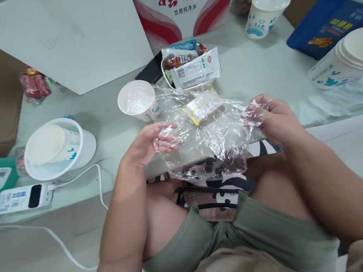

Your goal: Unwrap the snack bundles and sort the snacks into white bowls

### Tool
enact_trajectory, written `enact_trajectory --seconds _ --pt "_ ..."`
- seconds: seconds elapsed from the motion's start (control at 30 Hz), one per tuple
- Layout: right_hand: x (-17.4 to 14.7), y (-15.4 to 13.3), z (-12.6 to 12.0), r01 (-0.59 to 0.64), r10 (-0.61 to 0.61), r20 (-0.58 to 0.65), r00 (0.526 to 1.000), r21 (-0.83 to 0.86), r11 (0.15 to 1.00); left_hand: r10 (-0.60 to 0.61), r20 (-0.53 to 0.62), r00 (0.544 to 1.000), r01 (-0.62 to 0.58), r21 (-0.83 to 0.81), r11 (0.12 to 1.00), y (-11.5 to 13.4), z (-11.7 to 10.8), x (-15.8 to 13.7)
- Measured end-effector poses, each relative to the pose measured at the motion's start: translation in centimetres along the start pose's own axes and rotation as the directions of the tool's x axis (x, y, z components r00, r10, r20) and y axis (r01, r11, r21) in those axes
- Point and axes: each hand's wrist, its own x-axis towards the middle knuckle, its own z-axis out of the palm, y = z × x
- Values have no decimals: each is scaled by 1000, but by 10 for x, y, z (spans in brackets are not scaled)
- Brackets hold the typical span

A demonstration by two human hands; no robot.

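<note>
A crinkled sheet or bag of clear plastic film (211,140) spreads between my hands, over the table's front edge and above my lap. At its right side my right hand (272,117) pinches the gathered film. My left hand (152,144) is at the film's left side with its fingers stretched out and apart; film shines over the fingertips. A small packet with yellow edges (202,105) lies at the film's far part; I cannot tell whether it is under or inside it. Just beyond my left hand stands a paper cup (137,99) with clear plastic in it.
A tub of wrapped snacks (195,70) stands behind the film, near a dark phone (148,74). On the left are a white bucket (89,146) holding a paper cup, and a power bank (24,198) with a white cable. Stacked cups (329,72) and a blue box (313,23) stand right.
</note>
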Motion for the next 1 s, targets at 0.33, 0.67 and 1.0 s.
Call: enact_trajectory --seconds 0.33,0.67,1.0 --pt "-1 -6 1 -7 3 -91 996 -48 999 -32 -183 983 27 -29 999 3 12 9" --pt "-3 -7 -1 13 -21 -67 998 -120 993 147 -366 919 -113 113 987 -9 13 21" --pt "2 -2 -10 55 -54 -61 997 24 998 203 -143 969 -190 100 977 -8 3 5"
